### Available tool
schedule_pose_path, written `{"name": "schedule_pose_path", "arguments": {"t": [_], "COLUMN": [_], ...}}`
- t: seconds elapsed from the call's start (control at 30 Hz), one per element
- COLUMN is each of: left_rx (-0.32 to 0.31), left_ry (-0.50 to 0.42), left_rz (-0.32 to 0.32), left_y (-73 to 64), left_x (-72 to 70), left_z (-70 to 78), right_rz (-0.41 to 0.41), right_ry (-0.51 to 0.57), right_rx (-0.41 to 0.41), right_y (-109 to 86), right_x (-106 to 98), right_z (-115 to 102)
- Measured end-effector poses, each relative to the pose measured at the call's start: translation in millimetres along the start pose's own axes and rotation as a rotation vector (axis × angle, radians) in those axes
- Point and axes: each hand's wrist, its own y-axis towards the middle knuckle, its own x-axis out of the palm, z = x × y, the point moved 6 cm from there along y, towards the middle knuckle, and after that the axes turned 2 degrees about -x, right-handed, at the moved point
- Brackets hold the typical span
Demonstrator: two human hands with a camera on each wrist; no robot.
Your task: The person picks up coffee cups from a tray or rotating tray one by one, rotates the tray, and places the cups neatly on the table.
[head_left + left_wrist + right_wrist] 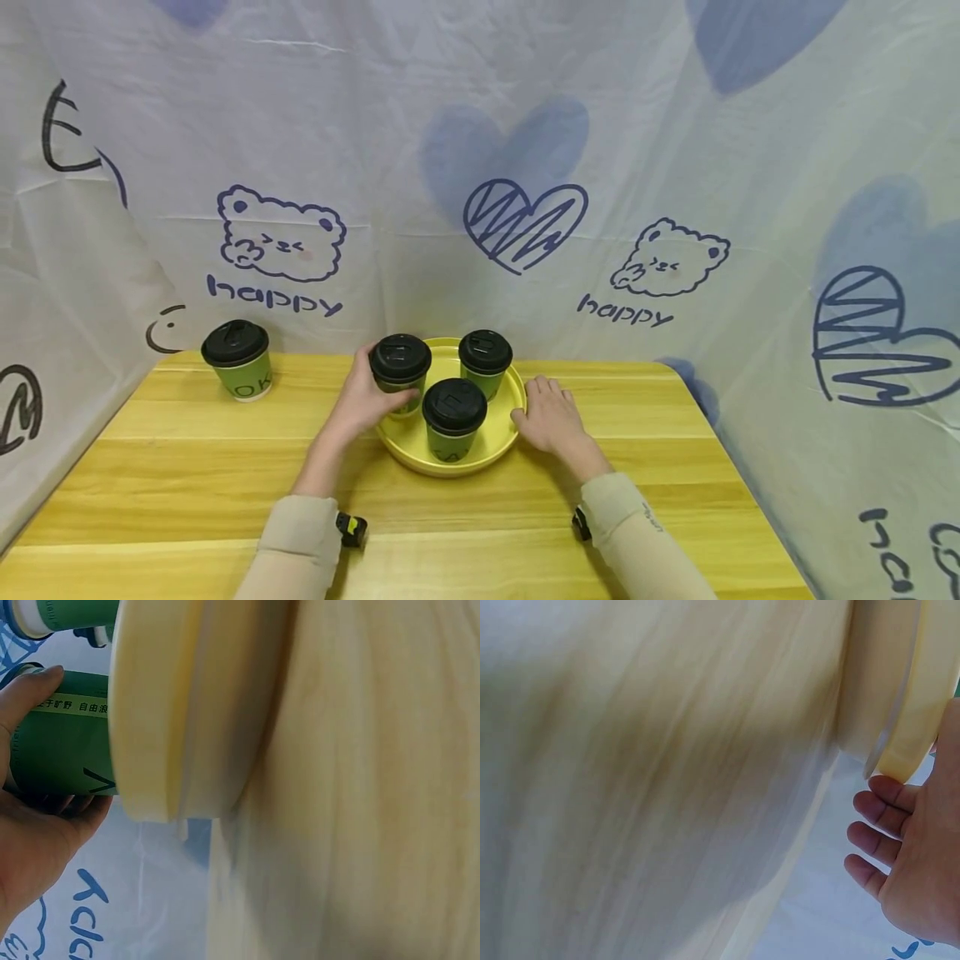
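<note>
A round yellow tray [493, 442] bears three green paper cups with black lids. My left hand [365, 402] grips the left paper cup [401, 358], its thumb across the near side and its fingers around the far side. In the left wrist view, that same green cup [75, 739] is held with its base by the tray's rim. My right hand [557, 423] holds the tray's right rim, thumb at the inner edge; in the right wrist view, its curled fingers [876, 840] lie at the outer side. The front cup [453, 417] and back cup [486, 358] stand upright, untouched.
Another lidded green cup [238, 358] stands upright at the table's back left. The wooden table [450, 533] meets a white printed cloth [405, 167] behind, with cloth at both sides too. Each wrist wears a black strap device [351, 529].
</note>
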Motion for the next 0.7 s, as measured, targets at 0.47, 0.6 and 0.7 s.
{"name": "schedule_pose_path", "arguments": {"t": [0.47, 0.6, 0.7], "left_rx": [0.030, 0.017, 0.012], "left_ry": [-0.019, -0.015, -0.014], "left_rz": [0.105, 0.150, 0.195], "left_y": [-2.0, -2.4, -2.2], "left_x": [-24.5, -32.8, -39.6], "left_z": [18.7, 19.7, 18.6], "right_rz": [-0.001, 0.006, 0.007], "right_ry": [0.003, 0.009, 0.011], "right_rx": [0.003, 0.001, 0.002], "right_y": [-0.9, -0.4, -0.7], "right_x": [0, 0, 0], "right_z": [-1, -1, -1]}}
